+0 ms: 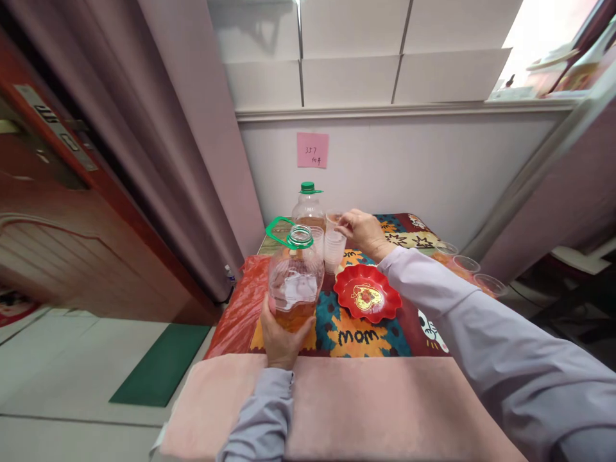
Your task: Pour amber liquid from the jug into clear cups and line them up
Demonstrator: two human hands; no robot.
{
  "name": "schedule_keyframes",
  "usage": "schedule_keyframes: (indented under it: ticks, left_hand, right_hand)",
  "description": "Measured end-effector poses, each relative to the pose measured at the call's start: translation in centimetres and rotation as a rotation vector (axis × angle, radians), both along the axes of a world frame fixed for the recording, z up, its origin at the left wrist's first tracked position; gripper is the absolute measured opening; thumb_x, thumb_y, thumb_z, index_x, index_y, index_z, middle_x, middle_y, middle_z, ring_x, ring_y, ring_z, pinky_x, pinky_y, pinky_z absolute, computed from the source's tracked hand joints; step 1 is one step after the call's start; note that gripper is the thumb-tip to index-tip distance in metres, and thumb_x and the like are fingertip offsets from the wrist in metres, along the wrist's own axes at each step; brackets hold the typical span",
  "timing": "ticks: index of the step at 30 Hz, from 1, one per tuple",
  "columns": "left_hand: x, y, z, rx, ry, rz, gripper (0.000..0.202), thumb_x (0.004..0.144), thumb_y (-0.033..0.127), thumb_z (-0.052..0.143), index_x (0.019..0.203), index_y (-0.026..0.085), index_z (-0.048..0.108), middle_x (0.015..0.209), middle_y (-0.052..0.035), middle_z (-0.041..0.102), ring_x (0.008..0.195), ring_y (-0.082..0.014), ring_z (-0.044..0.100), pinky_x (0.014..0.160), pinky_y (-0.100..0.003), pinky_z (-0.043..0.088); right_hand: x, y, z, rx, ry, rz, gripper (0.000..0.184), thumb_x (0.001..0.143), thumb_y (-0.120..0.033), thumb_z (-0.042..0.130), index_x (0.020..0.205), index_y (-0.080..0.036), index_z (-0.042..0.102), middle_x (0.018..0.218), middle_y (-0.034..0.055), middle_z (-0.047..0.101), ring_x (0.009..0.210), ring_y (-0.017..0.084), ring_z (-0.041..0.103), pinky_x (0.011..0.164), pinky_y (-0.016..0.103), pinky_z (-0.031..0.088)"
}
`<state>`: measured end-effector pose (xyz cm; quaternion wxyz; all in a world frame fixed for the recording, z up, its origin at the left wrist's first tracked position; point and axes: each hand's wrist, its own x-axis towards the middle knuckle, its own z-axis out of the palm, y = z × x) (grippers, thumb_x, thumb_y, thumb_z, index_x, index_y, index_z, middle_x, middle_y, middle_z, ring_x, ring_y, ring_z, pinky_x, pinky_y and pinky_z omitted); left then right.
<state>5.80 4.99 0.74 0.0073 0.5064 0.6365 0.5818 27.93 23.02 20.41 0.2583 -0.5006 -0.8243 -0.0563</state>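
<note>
My left hand point(283, 337) is wrapped round the lower part of a large clear plastic bottle point(296, 273). Amber liquid fills its bottom, its mouth is uncapped, and a green handle ring sits at the neck. My right hand point(360, 231) reaches over the table with its fingers pinched at the rim of a clear plastic cup point(332, 221). Just below those fingers stands a stack of clear plastic cups point(333, 251); more cups are partly hidden behind the bottle. A second bottle point(308, 208) with a green cap stands farther back.
A red scalloped dish point(367, 293) lies right of the bottle on a patterned cloth point(359, 337). Several cups point(466, 264) with amber liquid stand at the right edge. Red plastic sheeting point(235, 308) covers the left side; a pink cloth point(375, 404) hangs in front.
</note>
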Motion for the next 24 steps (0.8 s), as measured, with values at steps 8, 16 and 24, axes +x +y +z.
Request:
schedule_keyframes:
  ticks: [8, 16, 24]
  left_hand:
    - [0.2, 0.4, -0.2, 0.013, 0.095, 0.074, 0.119, 0.06, 0.062, 0.089, 0.158, 0.021, 0.034, 0.147, -0.0232, 0.057, 0.137, -0.0439, 0.057, 0.112, -0.061, 0.049]
    - [0.4, 0.4, 0.0, 0.043, 0.198, 0.097, 0.117, 0.063, 0.064, 0.087, 0.157, 0.018, 0.034, 0.146, -0.0235, 0.057, 0.137, -0.0407, 0.057, 0.113, -0.059, 0.049]
    - [0.8, 0.2, 0.7, 0.06, 0.24, 0.058, 0.117, 0.063, 0.064, 0.088, 0.156, 0.016, 0.034, 0.149, -0.026, 0.054, 0.14, -0.0452, 0.053, 0.117, -0.064, 0.043]
  right_hand:
    - [7.3, -6.2, -4.6, 0.108, 0.216, 0.24, 0.011, 0.099, -0.03, 0.066, 0.091, -0.023, 0.07, 0.089, 0.0028, 0.072, 0.075, 0.017, 0.064, 0.07, 0.027, 0.043]
    - [9.1, -8.3, -14.0, -0.178, 0.101, 0.058, 0.005, 0.097, -0.024, 0.067, 0.092, -0.024, 0.069, 0.1, 0.0038, 0.077, 0.079, 0.018, 0.069, 0.066, 0.027, 0.044]
    - [9.8, -8.9, -13.2, -0.171, 0.069, 0.083, 0.029, 0.095, -0.024, 0.067, 0.124, -0.026, 0.069, 0.129, 0.0069, 0.074, 0.097, 0.023, 0.075, 0.075, 0.033, 0.056]
